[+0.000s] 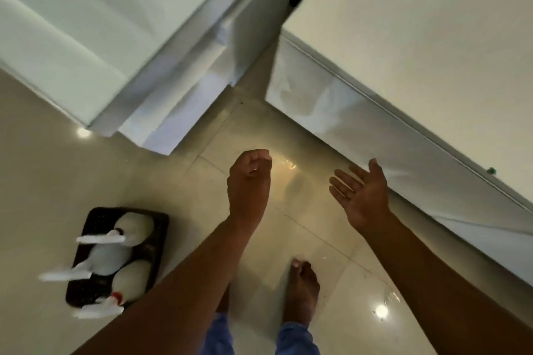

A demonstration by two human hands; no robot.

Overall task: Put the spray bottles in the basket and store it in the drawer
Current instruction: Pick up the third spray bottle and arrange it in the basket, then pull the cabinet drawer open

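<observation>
On the glossy beige tiled floor [43, 181], at the left, sits a dark woven rectangular basket [95, 219] with three white plastic spray bottles [106, 258] lying inside it, their triggers jutting over its left rim (one has a red collar). So the loading step looks finished. Further right, the left hand [249, 181] hangs loosely curled and holds nothing. The right hand [362, 196] is spread flat, palm up, also empty, near the front of the white glossy cabinet [360, 115]. By my reading, what remains is opening a drawer, lifting the basket and storing it; no drawer is visibly open.
</observation>
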